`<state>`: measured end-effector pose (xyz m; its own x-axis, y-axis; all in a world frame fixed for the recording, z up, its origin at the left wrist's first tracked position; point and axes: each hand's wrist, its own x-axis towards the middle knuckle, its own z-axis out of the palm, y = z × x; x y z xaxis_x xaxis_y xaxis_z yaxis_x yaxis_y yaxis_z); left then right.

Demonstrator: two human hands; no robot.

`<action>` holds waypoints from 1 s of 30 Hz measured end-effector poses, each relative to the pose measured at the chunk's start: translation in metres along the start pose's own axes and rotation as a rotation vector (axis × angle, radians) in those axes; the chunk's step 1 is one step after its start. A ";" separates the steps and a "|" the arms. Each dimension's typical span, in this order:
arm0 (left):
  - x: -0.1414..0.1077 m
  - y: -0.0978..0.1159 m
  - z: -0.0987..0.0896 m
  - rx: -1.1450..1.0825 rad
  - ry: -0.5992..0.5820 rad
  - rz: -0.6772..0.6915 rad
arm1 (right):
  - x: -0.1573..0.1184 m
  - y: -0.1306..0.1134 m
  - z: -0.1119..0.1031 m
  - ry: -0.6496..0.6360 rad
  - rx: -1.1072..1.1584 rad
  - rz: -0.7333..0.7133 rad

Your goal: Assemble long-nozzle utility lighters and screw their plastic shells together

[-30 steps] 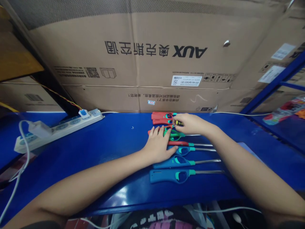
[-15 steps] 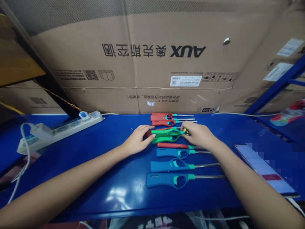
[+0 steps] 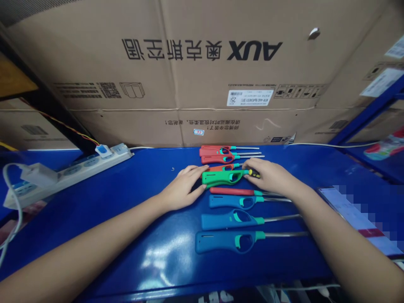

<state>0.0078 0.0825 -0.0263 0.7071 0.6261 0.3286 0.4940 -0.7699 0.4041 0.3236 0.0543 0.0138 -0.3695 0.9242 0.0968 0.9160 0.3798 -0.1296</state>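
A green long-nosed gas lighter [image 3: 217, 179] lies between my hands, its handle to the left. My left hand [image 3: 184, 187] has the rear end of this handle between thumb and fingers. Around the lighter's front end closes my right hand [image 3: 268, 174], which also holds a small yellow-and-black handle, apparently a screwdriver [image 3: 253, 173]; its shaft is hidden. Partly covered behind the green body is an orange lighter [image 3: 221, 167]. Nearer me lie a red lighter part [image 3: 232, 191] and several blue lighters [image 3: 221, 242], with metal tubes pointing right. Red lighters [image 3: 216, 159] sit farther back.
A large cardboard box [image 3: 202, 75] stands behind the blue table [image 3: 142, 261]. On the left lies a white power strip [image 3: 72, 174] with plugs and cables. A flat screen device [image 3: 353, 214] is at the right, beside my right forearm. Tiny screws [image 3: 172, 169] lie left of my left hand.
Two green lighter shapes, one above the other, have come together into one body between my hands. My view has shifted slightly; the other lighters keep their places.
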 end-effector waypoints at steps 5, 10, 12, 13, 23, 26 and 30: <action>0.001 -0.005 0.005 -0.005 0.048 0.016 | 0.005 -0.003 0.007 0.119 -0.013 0.105; 0.000 0.003 -0.002 -0.035 0.212 0.108 | 0.003 -0.014 -0.001 0.191 0.239 -0.025; -0.001 0.007 -0.005 -0.033 0.224 0.170 | -0.002 -0.020 -0.007 0.004 0.342 -0.159; -0.002 0.010 -0.006 -0.028 0.207 0.209 | -0.004 -0.023 -0.009 -0.083 0.350 -0.186; -0.002 0.007 0.001 0.033 0.070 0.343 | -0.005 -0.028 -0.009 -0.077 0.203 -0.073; -0.002 0.007 0.000 0.044 0.091 0.321 | -0.004 -0.025 -0.007 -0.035 0.209 -0.089; -0.002 0.008 -0.003 0.040 0.124 0.313 | -0.004 -0.026 -0.003 0.029 0.189 -0.136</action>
<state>0.0090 0.0751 -0.0212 0.7621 0.3669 0.5335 0.2837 -0.9299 0.2342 0.3015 0.0401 0.0196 -0.4799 0.8636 0.1544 0.8114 0.5039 -0.2961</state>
